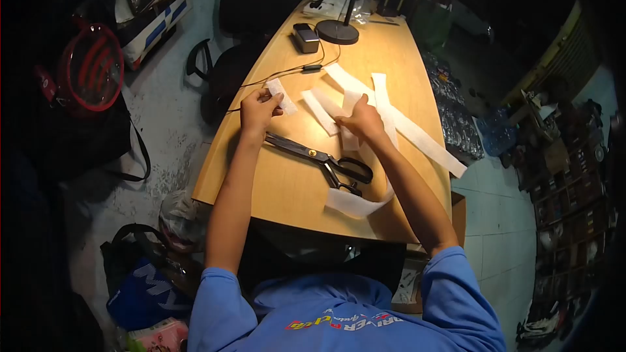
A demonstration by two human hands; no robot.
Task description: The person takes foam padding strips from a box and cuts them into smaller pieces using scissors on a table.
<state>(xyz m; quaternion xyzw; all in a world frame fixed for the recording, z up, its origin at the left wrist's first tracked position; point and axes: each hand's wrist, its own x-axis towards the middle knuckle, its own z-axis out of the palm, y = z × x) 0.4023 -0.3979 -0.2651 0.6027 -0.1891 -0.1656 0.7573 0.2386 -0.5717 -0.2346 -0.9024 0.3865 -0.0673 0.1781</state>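
Note:
Between the thumb and fingers of my left hand [258,112] is a short white piece of strip [282,96], soft and cloth-like. Farther right, my right hand [365,120] closes on a longer white strip [351,139], its fingertips partly covering it. Several more white strips [424,140] lie loose and crossing around that hand, and one curls [355,205] near the table's front edge. A pair of large black scissors [301,150] rests on the table between my forearms, handles to the right, blade tips near my left wrist.
The wooden table [297,212] carries a black lamp stand [338,32], a small dark box-shaped device [306,38] and a cable [280,76] at the back left. A black chair [228,58] stands left of it; a red fan [95,66] and bags [147,290] are farther left.

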